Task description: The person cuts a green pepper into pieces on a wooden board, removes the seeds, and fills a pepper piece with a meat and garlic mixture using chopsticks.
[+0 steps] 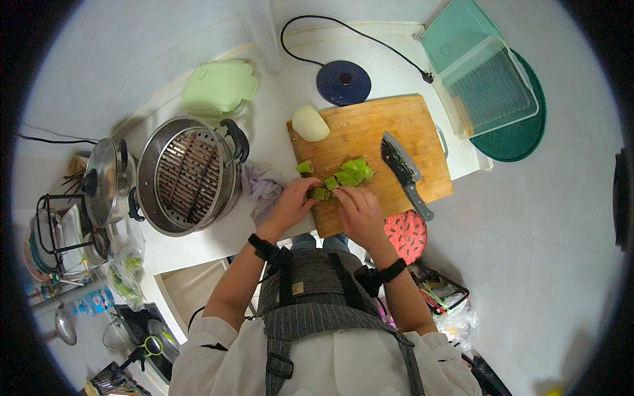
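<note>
My left hand (298, 200) and my right hand (358, 210) meet at the near left part of a wooden cutting board (342, 119). Their fingertips touch small cut pieces of green pepper (322, 193); whether they pinch any piece is not clear. Larger cut green pepper chunks (352, 172) lie just beyond the fingers, and one separate piece (304, 167) sits at the board's left edge. Half of a peeled pale onion or similar vegetable (310, 123) rests at the far left corner. A kitchen knife (405, 173) with a grey handle and green bits on its blade lies to the right.
A steel steamer pot (148, 198) and a crumpled cloth (262, 190) are left of the board. Behind stand a green lidded container (218, 89) and a round dark blue corded base (343, 83). A clear plastic container (488, 89) is at the right, a sink (148, 321) at lower left.
</note>
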A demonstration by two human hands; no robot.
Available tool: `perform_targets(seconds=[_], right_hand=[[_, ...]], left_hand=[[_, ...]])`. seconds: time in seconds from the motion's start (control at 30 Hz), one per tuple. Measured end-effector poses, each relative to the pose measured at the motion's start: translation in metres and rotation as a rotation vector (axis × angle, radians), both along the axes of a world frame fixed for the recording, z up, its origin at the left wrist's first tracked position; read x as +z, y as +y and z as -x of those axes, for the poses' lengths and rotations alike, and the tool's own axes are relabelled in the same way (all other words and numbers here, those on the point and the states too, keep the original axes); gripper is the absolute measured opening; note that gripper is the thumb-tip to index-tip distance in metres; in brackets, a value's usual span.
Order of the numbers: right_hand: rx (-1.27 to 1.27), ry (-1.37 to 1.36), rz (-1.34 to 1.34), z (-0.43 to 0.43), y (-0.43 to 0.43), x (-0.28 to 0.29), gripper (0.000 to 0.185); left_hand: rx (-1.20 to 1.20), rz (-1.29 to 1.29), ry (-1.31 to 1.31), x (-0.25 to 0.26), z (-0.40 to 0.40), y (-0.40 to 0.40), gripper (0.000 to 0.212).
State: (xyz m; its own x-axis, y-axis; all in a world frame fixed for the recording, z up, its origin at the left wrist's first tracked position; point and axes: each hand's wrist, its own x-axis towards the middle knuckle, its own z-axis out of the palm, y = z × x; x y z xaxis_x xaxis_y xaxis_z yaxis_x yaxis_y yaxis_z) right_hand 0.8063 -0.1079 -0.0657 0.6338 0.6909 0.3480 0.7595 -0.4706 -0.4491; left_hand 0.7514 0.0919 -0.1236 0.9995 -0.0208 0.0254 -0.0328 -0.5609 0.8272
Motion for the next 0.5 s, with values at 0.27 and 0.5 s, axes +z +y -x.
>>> perform_targets(seconds=[0.27, 0.5], right_hand=[[-0.144, 0.341, 0.186, 0.022, 0.010, -0.041, 0.023], [-0.257, 0.368, 0.210, 0.025, 0.032, -0.039, 0.026]], left_hand=[[0.005, -0.016, -0.048, 0.017, 0.004, -0.002, 0.065], [-0.005, 0.059, 0.018, 0.008, 0.003, 0.002, 0.060]])
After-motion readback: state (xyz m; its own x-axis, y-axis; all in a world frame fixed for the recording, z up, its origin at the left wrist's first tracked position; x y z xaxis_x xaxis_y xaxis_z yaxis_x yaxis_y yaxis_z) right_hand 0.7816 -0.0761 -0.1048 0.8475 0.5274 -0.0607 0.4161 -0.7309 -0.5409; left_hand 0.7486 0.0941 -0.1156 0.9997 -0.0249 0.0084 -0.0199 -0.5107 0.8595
